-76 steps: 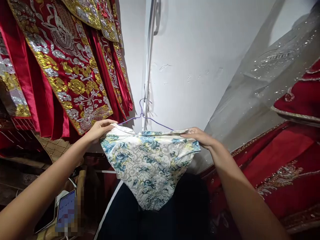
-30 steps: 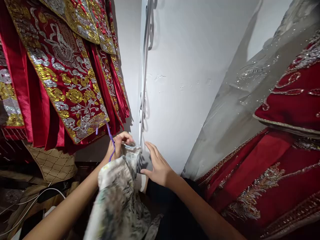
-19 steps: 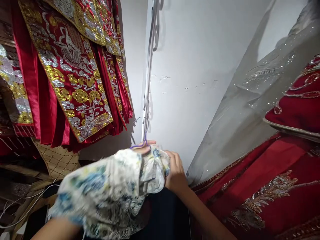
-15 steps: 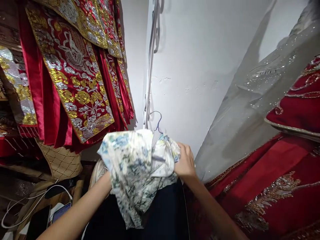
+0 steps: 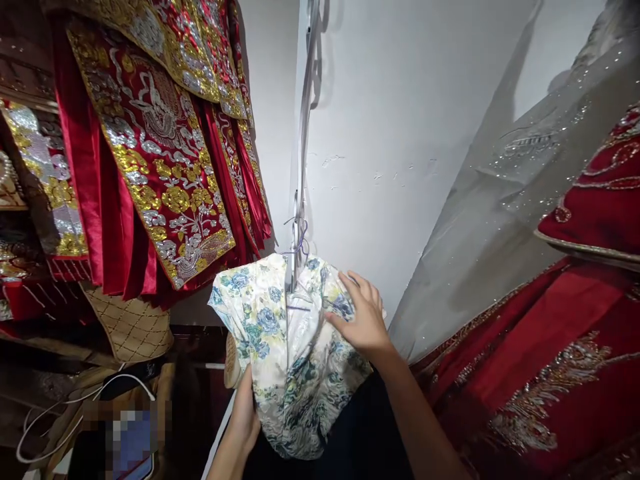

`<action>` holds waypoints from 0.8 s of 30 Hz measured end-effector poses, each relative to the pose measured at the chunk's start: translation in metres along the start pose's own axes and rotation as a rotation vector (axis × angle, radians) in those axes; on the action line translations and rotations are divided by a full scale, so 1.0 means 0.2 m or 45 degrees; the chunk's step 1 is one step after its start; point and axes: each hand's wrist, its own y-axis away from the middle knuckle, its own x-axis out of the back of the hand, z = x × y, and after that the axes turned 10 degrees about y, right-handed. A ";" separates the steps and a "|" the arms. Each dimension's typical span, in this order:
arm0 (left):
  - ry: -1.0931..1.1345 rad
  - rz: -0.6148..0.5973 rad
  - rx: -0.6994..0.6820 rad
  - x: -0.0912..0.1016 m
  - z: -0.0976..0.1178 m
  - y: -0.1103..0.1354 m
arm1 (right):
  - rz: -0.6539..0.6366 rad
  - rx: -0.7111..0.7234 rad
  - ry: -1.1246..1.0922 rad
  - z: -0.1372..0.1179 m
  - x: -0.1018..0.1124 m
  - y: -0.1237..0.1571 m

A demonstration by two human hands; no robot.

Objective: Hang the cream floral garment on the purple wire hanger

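A white garment with a blue and yellow floral print (image 5: 273, 333) hangs in front of me on a thin purple hanger (image 5: 300, 243), whose hook is up by a metal rail (image 5: 304, 133) on the white wall. My right hand (image 5: 363, 317) rests on the garment's upper right side, fingers stretched out flat against the cloth. My left hand (image 5: 246, 417) is under the garment's lower left part; the cloth covers its fingers.
Red robes with gold and silver embroidery (image 5: 150, 147) hang at the left. A red beaded dress (image 5: 560, 333) and a grey sequinned veil (image 5: 505, 193) fill the right. A quilted tan cushion (image 5: 133, 327), white cables (image 5: 65, 400) and a phone (image 5: 125, 443) lie at lower left.
The garment, held spread by both shoulders at first, was bunched up and turned. It now hangs lengthwise from the hanger, my left hand has dropped beneath it and my right hand has opened flat.
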 end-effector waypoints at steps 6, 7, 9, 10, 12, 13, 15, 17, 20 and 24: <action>0.039 0.033 0.174 -0.02 0.03 0.15 | -0.134 -0.768 -0.874 -0.12 -0.18 0.50; 0.008 0.003 0.199 -0.04 0.04 0.16 | -0.388 -0.773 -0.973 -0.16 -0.23 0.55; -0.028 -0.069 0.228 -0.06 0.04 0.16 | -0.734 -0.713 -1.065 -0.24 -0.30 0.60; -0.028 -0.092 0.231 -0.07 0.03 0.17 | -0.782 -0.681 -1.059 -0.26 -0.32 0.60; -0.024 -0.103 0.228 -0.08 0.02 0.16 | -0.727 -0.653 -0.988 -0.28 -0.35 0.59; -0.021 -0.096 0.213 -0.08 0.02 0.16 | -0.715 -0.650 -0.959 -0.27 -0.35 0.58; -0.024 -0.099 0.194 -0.08 0.01 0.17 | -0.762 -0.648 -0.961 -0.25 -0.34 0.58; -0.039 -0.130 0.203 -0.08 0.01 0.18 | -0.789 -0.651 -1.005 -0.23 -0.32 0.59; -0.061 -0.092 0.163 -0.08 0.01 0.17 | -0.714 -0.678 -1.059 -0.21 -0.30 0.62; -0.164 0.270 -0.189 0.00 -0.02 0.12 | -0.619 -0.747 -1.047 -0.17 -0.29 0.65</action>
